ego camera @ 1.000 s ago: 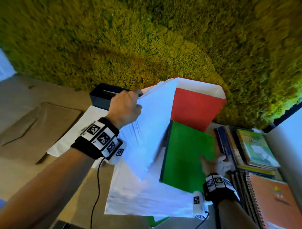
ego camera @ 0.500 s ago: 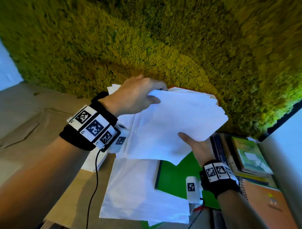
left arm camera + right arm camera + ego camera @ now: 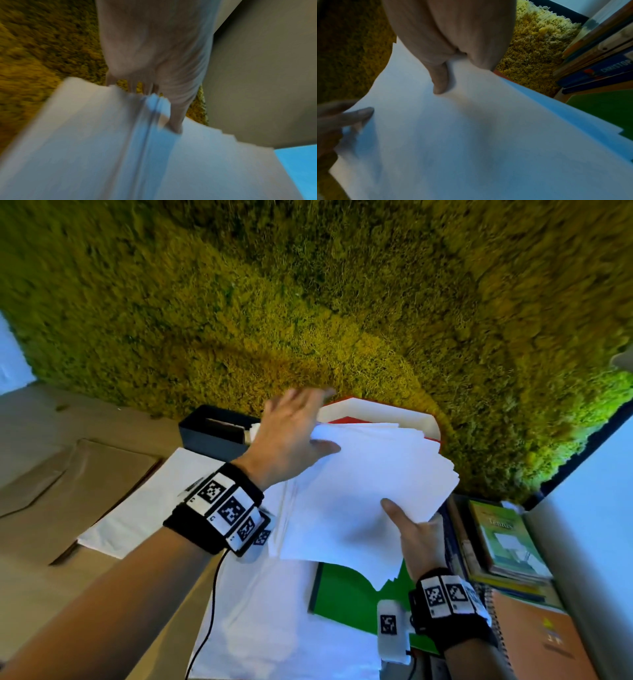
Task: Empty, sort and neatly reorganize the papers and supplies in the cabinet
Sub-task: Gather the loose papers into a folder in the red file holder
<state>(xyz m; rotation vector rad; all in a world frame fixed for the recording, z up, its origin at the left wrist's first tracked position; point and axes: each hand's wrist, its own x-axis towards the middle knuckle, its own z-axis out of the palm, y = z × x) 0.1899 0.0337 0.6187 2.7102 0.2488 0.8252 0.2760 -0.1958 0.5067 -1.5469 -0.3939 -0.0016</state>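
Papers [image 3: 363,491] are mid-sort: your right hand [image 3: 416,537] pinches the loose stack, left hand [image 3: 291,433] open-fingered on top. Green folder [image 3: 346,597], books [image 3: 503,546] still unsorted.

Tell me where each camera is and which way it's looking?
Head: sits on the person's head, looks forward and down at the stack of white papers; shows the left hand and right hand.
Left wrist: sits on the left wrist, looks along the left hand at the papers' edge, blurred.
Right wrist: sits on the right wrist, looks along the right hand, whose thumb presses on the top sheet; the left hand's fingers show at the edge.
Shared: all three show the papers and the yellow-green moss wall.
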